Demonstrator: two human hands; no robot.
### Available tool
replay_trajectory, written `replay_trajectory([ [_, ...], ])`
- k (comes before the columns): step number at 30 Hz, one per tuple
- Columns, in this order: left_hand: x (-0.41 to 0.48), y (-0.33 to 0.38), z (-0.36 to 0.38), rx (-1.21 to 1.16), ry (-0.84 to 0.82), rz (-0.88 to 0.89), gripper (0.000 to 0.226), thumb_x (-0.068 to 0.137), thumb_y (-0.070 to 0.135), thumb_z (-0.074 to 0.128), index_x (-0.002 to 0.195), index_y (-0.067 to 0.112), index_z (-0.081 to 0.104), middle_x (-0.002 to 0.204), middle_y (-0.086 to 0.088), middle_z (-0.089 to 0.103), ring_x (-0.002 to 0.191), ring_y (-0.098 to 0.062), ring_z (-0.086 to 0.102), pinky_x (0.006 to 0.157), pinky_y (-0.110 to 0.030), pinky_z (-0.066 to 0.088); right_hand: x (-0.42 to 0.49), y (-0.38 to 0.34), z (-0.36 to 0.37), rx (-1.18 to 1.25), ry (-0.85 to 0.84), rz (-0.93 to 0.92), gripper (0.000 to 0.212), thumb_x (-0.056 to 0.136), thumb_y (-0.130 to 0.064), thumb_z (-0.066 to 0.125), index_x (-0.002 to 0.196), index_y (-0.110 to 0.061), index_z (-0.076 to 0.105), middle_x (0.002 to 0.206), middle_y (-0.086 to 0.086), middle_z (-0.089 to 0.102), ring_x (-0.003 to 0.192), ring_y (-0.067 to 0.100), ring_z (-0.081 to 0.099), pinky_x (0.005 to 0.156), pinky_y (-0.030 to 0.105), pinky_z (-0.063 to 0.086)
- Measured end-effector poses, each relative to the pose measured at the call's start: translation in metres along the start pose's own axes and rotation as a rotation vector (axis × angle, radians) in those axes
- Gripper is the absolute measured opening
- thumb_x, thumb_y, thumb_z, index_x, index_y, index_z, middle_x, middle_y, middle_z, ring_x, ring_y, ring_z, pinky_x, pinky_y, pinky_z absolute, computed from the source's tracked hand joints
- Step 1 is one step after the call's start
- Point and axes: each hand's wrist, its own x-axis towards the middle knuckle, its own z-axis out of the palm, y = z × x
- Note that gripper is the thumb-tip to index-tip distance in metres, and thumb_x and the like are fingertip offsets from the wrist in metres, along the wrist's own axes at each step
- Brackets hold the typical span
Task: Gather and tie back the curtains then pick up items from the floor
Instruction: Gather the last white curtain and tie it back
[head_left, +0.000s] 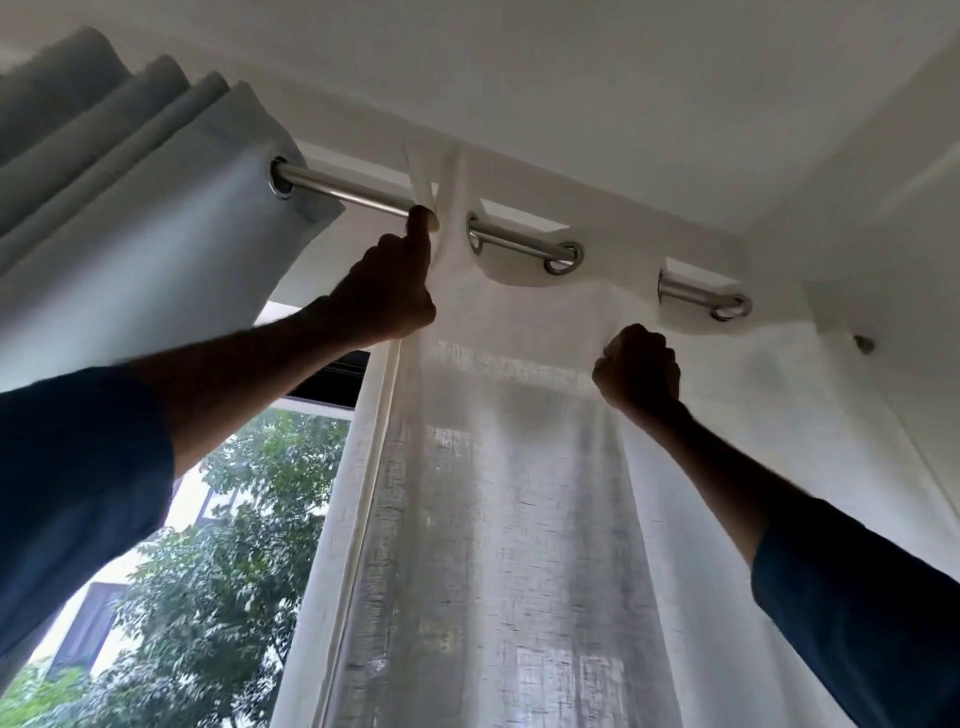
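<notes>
so, head view only, angled steeply up at the top of the window. the sheer white curtain (509, 493) hangs by metal eyelets (563, 258) on a steel rod (343, 188) close under the ceiling. its header is only partly spread, w/ two bare stretches of rod showing between eyelets.

the left hand (387, 291) is at the sheer's leading edge, fingers curled round the hem and one digit stretched up to touch the rod where the fabric bunches. prob. held that high so the push goes in at the eyelet, not lower down where the cloth would just stretch. the right hand (638, 369) is a tight fist on a fold of the same sheer, just below the header, between the 2nd and 3rd visible eyelets. it seems to pin a pleat so the folds stack toward the wall side. both arms reach up, dark blue sleeves at the bottom corners.

the grey curtain (156, 249) sits bunched in deep pleats at the rod's left end, apart from the sheer, w/ trees (234, 519) showing through the glass between them. a small wall fitting (862, 344) sits right of the last eyelet; can't tell what it is.

judgement: this is the gathering step, sheer not yet bunched, no tie-back in sight. floor & items aren't in view. next move likely means sliding the eyelets along the rod; the risk is one tilting and snagging if pulled by cloth alone.
</notes>
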Motion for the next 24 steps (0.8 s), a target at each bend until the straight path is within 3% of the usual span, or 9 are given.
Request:
replay_trajectory([
  [4, -0.004, -0.001, -0.005, 0.029, -0.026, 0.109, 0.044, 0.082, -0.005, 0.050, 0.120, 0.015, 0.052, 0.063, -0.004, 0.052, 0.052, -0.018, 0.052, 0.051, -0.027, 0.038, -0.009, -0.026, -0.007, -0.031, 0.031, -0.073, 0.022, 0.088, -0.010, 0.059, 0.109, -0.004, 0.060, 0.115, 0.018, 0.062, 0.108, 0.041, 0.060, 0.077, 0.030, 0.036],
  [7, -0.001, 0.000, -0.004, 0.029, -0.082, 0.074, 0.028, 0.083, -0.004, 0.051, 0.093, 0.009, 0.074, 0.080, -0.008, 0.069, 0.062, -0.015, 0.059, 0.065, -0.025, 0.046, -0.015, -0.048, -0.006, -0.031, 0.041, -0.142, 0.023, 0.087, -0.010, 0.060, 0.108, -0.004, 0.061, 0.111, 0.015, 0.065, 0.105, 0.039, 0.062, 0.075, 0.029, 0.037],
  [10, 0.002, 0.001, -0.003, -0.036, -0.127, 0.041, 0.027, 0.081, -0.001, 0.053, 0.086, 0.010, 0.077, 0.088, -0.007, 0.075, 0.080, -0.019, 0.069, 0.076, -0.027, 0.054, -0.020, -0.066, -0.005, -0.008, 0.052, -0.188, 0.025, 0.086, -0.013, 0.061, 0.109, -0.006, 0.062, 0.111, 0.012, 0.067, 0.105, 0.036, 0.064, 0.075, 0.028, 0.039],
  [13, 0.004, 0.002, -0.004, -0.077, -0.199, 0.016, 0.027, 0.078, 0.000, 0.055, 0.083, 0.015, 0.077, 0.084, 0.000, 0.073, 0.081, -0.014, 0.069, 0.074, -0.026, 0.058, -0.024, -0.085, 0.001, 0.044, 0.025, -0.225, 0.024, 0.086, -0.017, 0.062, 0.108, -0.010, 0.064, 0.110, 0.008, 0.069, 0.103, 0.032, 0.066, 0.079, 0.029, 0.047],
  [15, 0.005, 0.004, -0.004, -0.082, -0.241, 0.012, 0.024, 0.078, 0.000, 0.060, 0.084, 0.016, 0.076, 0.074, 0.007, 0.066, 0.069, -0.008, 0.068, 0.057, -0.015, 0.056, -0.032, -0.102, 0.006, 0.085, 0.008, -0.290, 0.021, 0.085, -0.019, 0.063, 0.104, -0.013, 0.065, 0.106, 0.005, 0.071, 0.100, 0.029, 0.068, 0.081, 0.032, 0.054],
  [17, 0.005, 0.008, -0.005, -0.073, -0.265, 0.014, 0.023, 0.078, -0.003, 0.064, 0.087, 0.014, 0.077, 0.067, 0.012, 0.059, 0.054, -0.001, 0.061, 0.049, -0.013, 0.052, -0.039, -0.119, 0.009, 0.104, 0.009, -0.363, 0.019, 0.085, -0.020, 0.065, 0.103, -0.012, 0.065, 0.104, 0.006, 0.072, 0.098, 0.029, 0.068, 0.079, 0.033, 0.054],
  [19, 0.007, 0.010, -0.003, -0.065, -0.260, 0.027, 0.021, 0.079, -0.001, 0.067, 0.090, 0.012, 0.079, 0.074, 0.007, 0.066, 0.058, -0.003, 0.062, 0.053, -0.015, 0.054, -0.039, -0.132, 0.012, 0.140, 0.042, -0.394, 0.019, 0.087, -0.024, 0.065, 0.100, -0.010, 0.066, 0.101, 0.007, 0.072, 0.096, 0.030, 0.069, 0.071, 0.032, 0.050],
  [22, 0.011, 0.012, -0.002, -0.042, -0.262, 0.020, 0.016, 0.083, 0.009, 0.071, 0.096, 0.007, 0.079, 0.093, -0.009, 0.075, 0.081, -0.021, 0.072, 0.071, -0.023, 0.056, -0.040, -0.140, 0.012, 0.202, 0.101, -0.389, 0.033, 0.093, -0.043, 0.062, 0.090, -0.011, 0.067, 0.092, 0.005, 0.071, 0.084, 0.026, 0.069, 0.063, 0.028, 0.039],
  [24, 0.012, 0.013, 0.000, -0.069, -0.271, -0.025, 0.019, 0.084, 0.003, 0.067, 0.097, 0.010, 0.079, 0.085, -0.005, 0.075, 0.073, -0.018, 0.072, 0.062, -0.017, 0.056, -0.045, -0.136, 0.006, 0.253, 0.089, -0.394, 0.036, 0.095, -0.042, 0.058, 0.090, -0.008, 0.068, 0.094, 0.007, 0.071, 0.083, 0.027, 0.066, 0.065, 0.029, 0.038],
])
